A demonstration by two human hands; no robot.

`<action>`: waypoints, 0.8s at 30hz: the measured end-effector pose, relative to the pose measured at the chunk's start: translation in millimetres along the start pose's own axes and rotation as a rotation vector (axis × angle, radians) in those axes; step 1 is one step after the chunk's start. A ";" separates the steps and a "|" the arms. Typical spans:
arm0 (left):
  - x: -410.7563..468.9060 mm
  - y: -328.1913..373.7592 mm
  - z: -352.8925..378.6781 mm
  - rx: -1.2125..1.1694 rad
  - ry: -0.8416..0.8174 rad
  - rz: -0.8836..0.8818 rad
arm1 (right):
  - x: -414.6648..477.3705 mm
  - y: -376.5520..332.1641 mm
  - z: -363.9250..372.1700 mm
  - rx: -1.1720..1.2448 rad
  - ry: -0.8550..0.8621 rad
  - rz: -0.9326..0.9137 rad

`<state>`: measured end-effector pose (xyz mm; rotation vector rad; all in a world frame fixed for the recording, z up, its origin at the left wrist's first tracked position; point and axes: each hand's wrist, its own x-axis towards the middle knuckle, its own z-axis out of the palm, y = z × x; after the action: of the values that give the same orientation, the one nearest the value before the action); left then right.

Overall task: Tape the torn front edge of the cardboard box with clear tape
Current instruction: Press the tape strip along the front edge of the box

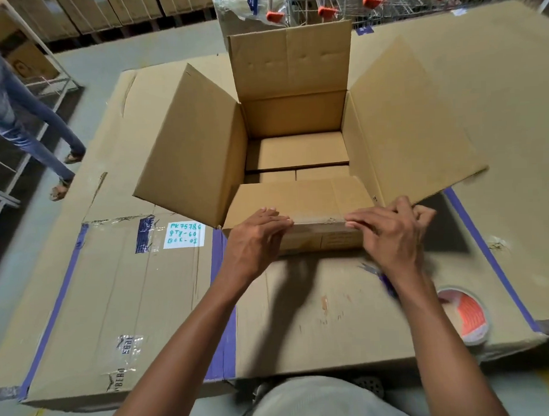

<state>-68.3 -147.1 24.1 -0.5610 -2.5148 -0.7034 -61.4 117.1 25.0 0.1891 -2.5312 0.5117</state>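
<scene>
- Open cardboard box [295,138] at centre, on large flattened cartons [130,290], all four flaps up or out, smaller brown boxes inside.
- Left hand [255,242] and right hand [392,234] pressed flat on the torn front edge [319,222], fingers spread, clasping nothing; clear tape hard to make out there.
- Tape roll [466,314] at 4 o'clock, orange-cored, partly behind the right forearm.
- White label [184,235] at 9 o'clock, handwritten "PK7578", "QTY-60", "BOX-01".
- Legs in jeans [30,123] at 10 o'clock; wire carts [400,1] at 12.
</scene>
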 end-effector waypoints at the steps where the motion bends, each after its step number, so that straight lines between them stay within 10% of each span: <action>1: -2.7 -5.4 -5.1 0.014 0.020 -0.015 | -2.4 5.6 -3.9 -0.011 -0.006 0.035; 9: 6.6 16.8 11.9 -0.050 -0.062 0.046 | 26.5 -57.5 7.4 0.070 -0.176 -0.120; 24: -15.8 -20.7 -16.3 -0.230 0.019 -0.257 | 23.3 -4.3 -25.6 0.062 -0.289 0.213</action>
<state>-60.4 -176.6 20.4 -0.3066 -2.5304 -1.0976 -67.5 122.6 58.9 0.0160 -2.8371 0.6893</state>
